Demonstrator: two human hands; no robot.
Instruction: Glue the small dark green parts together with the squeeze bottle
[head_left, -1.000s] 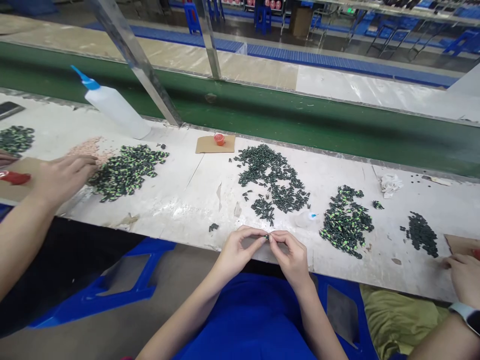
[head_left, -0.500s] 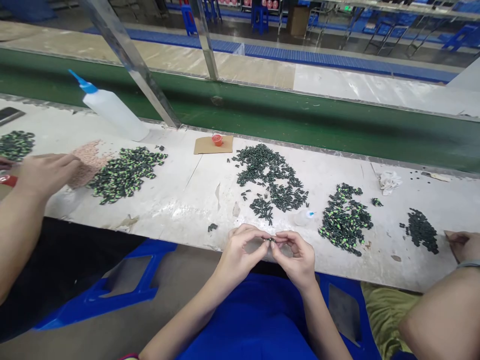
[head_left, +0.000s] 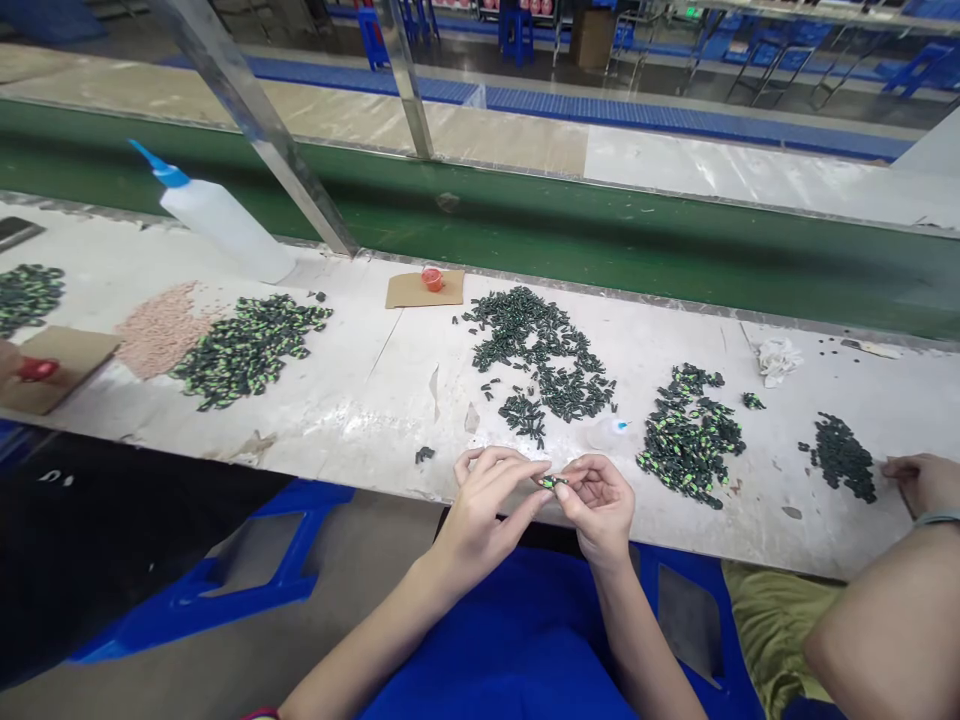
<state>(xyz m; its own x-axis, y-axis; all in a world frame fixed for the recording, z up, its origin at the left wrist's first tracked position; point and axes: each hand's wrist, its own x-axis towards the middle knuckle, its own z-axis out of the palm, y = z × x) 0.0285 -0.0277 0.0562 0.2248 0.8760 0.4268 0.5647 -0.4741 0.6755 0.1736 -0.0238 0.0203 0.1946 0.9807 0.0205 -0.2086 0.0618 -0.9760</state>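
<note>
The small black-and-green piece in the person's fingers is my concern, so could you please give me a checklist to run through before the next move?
1. Black-and-green piece held: ok, pinched in the right hand.
2. Left hand off the piece: cannot tell, its fingertips are right beside it.
3. Black-and-green pile apart from the dark pile: ok, they do not touch.
4. Small bottle standing upright: cannot tell, its pale body is faint.
5. Co-worker's hand away from the person's hands: ok, it is beside the black pile at far right.
</note>
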